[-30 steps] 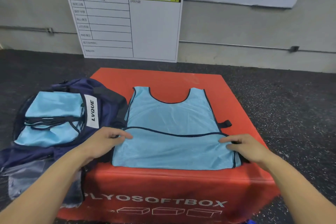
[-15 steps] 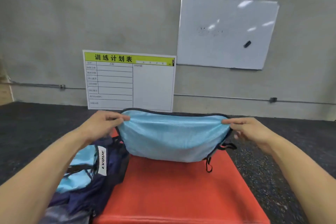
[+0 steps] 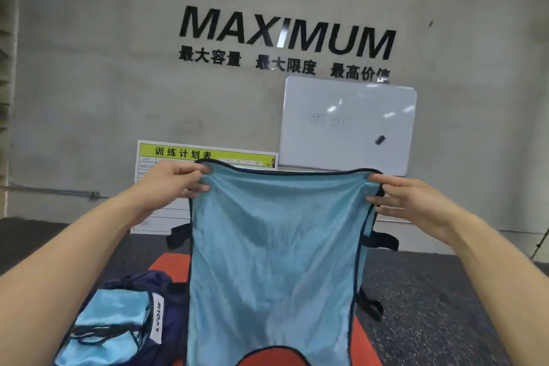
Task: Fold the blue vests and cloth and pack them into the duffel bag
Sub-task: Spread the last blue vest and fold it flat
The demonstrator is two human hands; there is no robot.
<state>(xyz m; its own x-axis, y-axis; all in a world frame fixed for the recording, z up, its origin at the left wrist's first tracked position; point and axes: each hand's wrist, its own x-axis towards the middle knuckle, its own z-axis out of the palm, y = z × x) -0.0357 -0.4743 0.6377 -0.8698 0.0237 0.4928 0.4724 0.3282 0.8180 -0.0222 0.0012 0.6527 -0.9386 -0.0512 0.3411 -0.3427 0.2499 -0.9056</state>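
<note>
Vest (image 3: 273,261) hangs in the air in front of you, held by its hem corners, neck opening pointing down. Your left hand (image 3: 175,184) pinches the top left corner between thumb and fingers; your right hand (image 3: 407,202) grasps the top right corner the same way. The cloth drapes over the red box (image 3: 166,264) that serves as your worktop, and its lower end runs out of view at the near edge.

The main risk, as I judge it, is an uneven fold. The mesh is thin and slack, so if one hand drops sooner than the other, the panel lands skewed and the sides will not line up. The dark side straps (image 3: 383,239) dangle loose on both sides; they can tuck under the cloth as you lay it down and leave lumps, or snag on the box edge.

A light pinch is also a weak hold. A quick shake to smooth the mesh could pull a corner free and drop the vest toward the floor.

The duffel bag (image 3: 166,300) lies open at the near left, touching the box, with folded blue cloth (image 3: 110,318) already inside. Swing the hanging vest left carelessly and it may drag across the bag and disturb that stack, or catch on the bag's loose cord.
</note>
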